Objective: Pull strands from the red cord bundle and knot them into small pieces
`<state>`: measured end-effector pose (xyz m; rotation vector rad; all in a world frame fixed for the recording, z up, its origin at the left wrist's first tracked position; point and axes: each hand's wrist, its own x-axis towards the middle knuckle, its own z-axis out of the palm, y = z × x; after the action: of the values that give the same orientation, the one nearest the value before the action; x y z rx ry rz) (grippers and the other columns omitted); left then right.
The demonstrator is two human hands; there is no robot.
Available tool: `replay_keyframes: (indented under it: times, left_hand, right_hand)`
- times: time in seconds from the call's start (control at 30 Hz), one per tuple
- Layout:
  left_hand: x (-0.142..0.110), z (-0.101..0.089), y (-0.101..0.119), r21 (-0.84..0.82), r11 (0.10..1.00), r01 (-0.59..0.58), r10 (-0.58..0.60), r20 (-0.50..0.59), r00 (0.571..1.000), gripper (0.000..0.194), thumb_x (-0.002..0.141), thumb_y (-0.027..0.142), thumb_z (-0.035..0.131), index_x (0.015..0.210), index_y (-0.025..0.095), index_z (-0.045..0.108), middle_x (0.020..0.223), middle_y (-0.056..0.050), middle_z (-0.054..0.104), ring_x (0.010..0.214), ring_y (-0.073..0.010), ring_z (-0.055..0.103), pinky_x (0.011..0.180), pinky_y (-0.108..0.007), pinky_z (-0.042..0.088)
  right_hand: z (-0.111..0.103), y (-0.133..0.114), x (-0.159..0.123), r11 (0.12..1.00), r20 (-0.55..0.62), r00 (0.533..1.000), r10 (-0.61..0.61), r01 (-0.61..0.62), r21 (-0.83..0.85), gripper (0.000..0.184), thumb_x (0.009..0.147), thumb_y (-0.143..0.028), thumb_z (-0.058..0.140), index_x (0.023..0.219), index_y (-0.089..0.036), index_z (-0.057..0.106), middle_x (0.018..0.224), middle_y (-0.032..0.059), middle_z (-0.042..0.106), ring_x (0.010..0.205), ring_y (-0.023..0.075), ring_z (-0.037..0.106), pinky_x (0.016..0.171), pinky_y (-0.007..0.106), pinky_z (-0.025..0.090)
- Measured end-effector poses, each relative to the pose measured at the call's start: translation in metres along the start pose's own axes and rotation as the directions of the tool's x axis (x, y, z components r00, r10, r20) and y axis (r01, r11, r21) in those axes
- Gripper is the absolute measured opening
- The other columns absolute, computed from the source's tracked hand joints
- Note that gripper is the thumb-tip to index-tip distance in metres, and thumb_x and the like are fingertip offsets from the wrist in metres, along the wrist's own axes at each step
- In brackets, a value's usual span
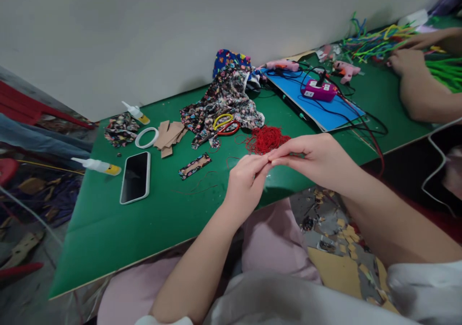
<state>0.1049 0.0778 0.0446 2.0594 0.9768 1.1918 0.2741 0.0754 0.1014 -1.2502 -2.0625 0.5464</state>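
My left hand (247,178) and my right hand (317,161) meet above the front of the green table (155,229). Their fingertips are pinched together and touch; whatever is between them is hidden or too small to name. Just behind the fingertips lies a tangle of red thread (266,140), and a thin loose strand of it curves beside my left hand. To the left rests a cardboard strip partly wrapped in dark floral cloth (195,166), with fine thread (200,183) near it. Scissors (225,125) with yellow and red handles lie on crumpled floral fabric (231,96).
Leftward are a phone (135,177), glue bottles (99,166), a white ring (147,137) and cardboard pieces (169,136). A blue folder (306,99) carries a purple power strip (319,90) with cables. Another person's hands (407,60) handle colourful pipe cleaners (378,41) at right.
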Motion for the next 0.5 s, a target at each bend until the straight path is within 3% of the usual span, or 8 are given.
replay_keyframes:
  times: [0.17, 0.27, 0.33, 0.4, 0.5]
  left_hand:
    - [0.001, -0.001, -0.001, 0.142, 0.990, 0.002, 0.003, -0.035, 0.999, 0.017, 0.086, 0.020, 0.053, 0.086, 0.016, 0.069, 0.084, -0.006, 0.071, 0.077, -0.0144, 0.060, 0.073, -0.027, 0.046]
    - [0.001, 0.000, 0.001, -0.040, 0.981, 0.191, -0.193, -0.052, 0.980, 0.016, 0.085, 0.021, 0.054, 0.082, 0.017, 0.069, 0.075, -0.003, 0.069, 0.071, -0.0128, 0.058, 0.068, -0.025, 0.044]
    - [0.001, 0.002, 0.003, -0.278, 0.884, 0.377, -0.404, -0.045, 0.914, 0.015, 0.082, 0.026, 0.058, 0.081, 0.017, 0.070, 0.068, -0.001, 0.067, 0.060, -0.0098, 0.053, 0.059, -0.023, 0.041]
    - [0.001, 0.004, 0.005, -0.508, 0.709, 0.489, -0.561, 0.014, 0.828, 0.016, 0.079, 0.030, 0.062, 0.082, 0.016, 0.070, 0.065, 0.000, 0.065, 0.050, -0.0062, 0.044, 0.050, -0.020, 0.035]
    - [-0.001, 0.005, 0.009, -0.679, 0.523, 0.514, -0.627, 0.102, 0.773, 0.018, 0.075, 0.032, 0.066, 0.080, 0.015, 0.070, 0.061, 0.001, 0.062, 0.046, -0.0035, 0.035, 0.046, -0.019, 0.027]
  right_hand:
    - [0.007, -0.001, 0.002, 0.997, -0.006, 0.998, 0.057, -0.057, 0.042, 0.008, 0.076, -0.021, 0.066, 0.072, -0.025, 0.071, 0.071, -0.0031, 0.073, 0.065, 0.0143, 0.067, 0.060, 0.025, 0.049]
    - [0.006, -0.002, 0.001, 0.979, -0.058, 0.991, 0.122, -0.110, 0.172, 0.005, 0.075, -0.024, 0.067, 0.077, -0.025, 0.072, 0.073, -0.0025, 0.073, 0.066, 0.0136, 0.066, 0.060, 0.025, 0.050]
    - [0.004, 0.000, -0.001, 0.943, -0.195, 0.961, 0.194, -0.128, 0.307, 0.012, 0.074, -0.026, 0.069, 0.086, -0.026, 0.071, 0.077, -0.0018, 0.072, 0.067, 0.0134, 0.066, 0.062, 0.026, 0.052]
    - [0.004, 0.004, -0.004, 0.885, -0.322, 0.908, 0.268, -0.100, 0.454, 0.019, 0.073, -0.028, 0.070, 0.093, -0.025, 0.070, 0.080, -0.0013, 0.071, 0.068, 0.0126, 0.066, 0.064, 0.026, 0.054]
    - [0.013, 0.009, -0.008, 0.795, -0.304, 0.889, 0.341, -0.100, 0.599, 0.016, 0.073, -0.027, 0.070, 0.088, -0.025, 0.071, 0.078, -0.0011, 0.071, 0.066, 0.0113, 0.065, 0.064, 0.025, 0.054]
